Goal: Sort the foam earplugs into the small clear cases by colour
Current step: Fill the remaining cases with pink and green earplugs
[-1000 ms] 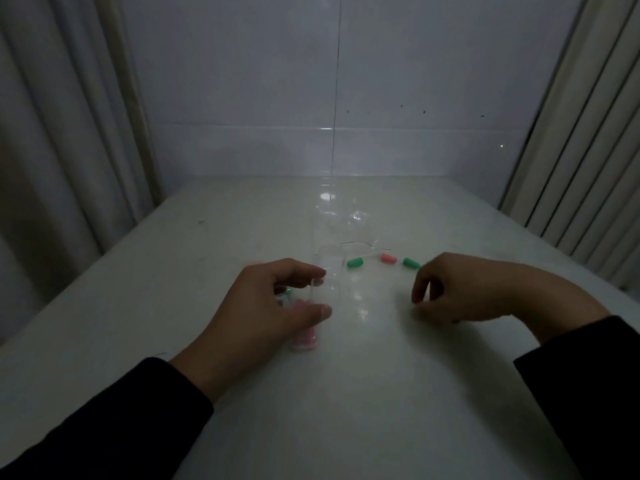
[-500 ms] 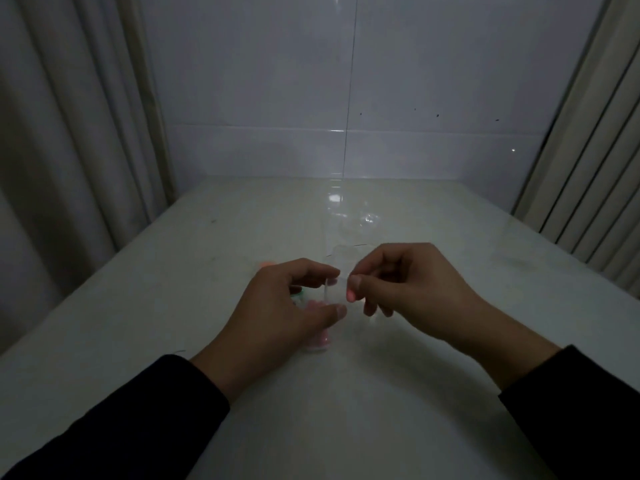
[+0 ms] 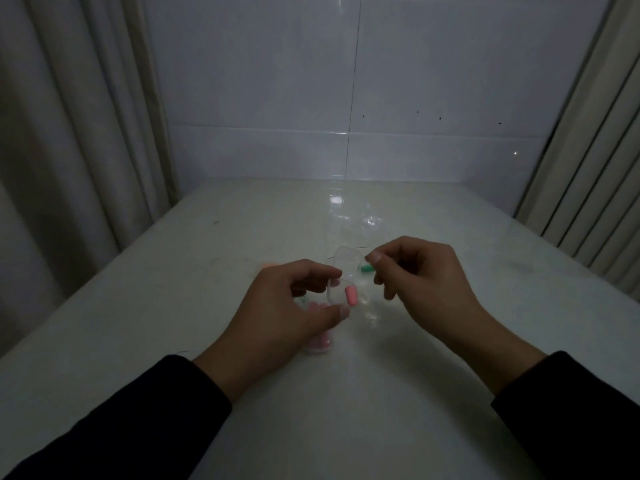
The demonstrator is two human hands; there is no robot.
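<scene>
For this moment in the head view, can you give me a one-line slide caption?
Left hand holds a clear case with a pink earplug at its mouth; right hand hovers beside it.

No legible text, labels or numbers.

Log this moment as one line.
left hand: holds clear case | pink earplug: at case mouth | right hand: above case, fingers curled, nothing seen in grip | green earplug: on table
</scene>
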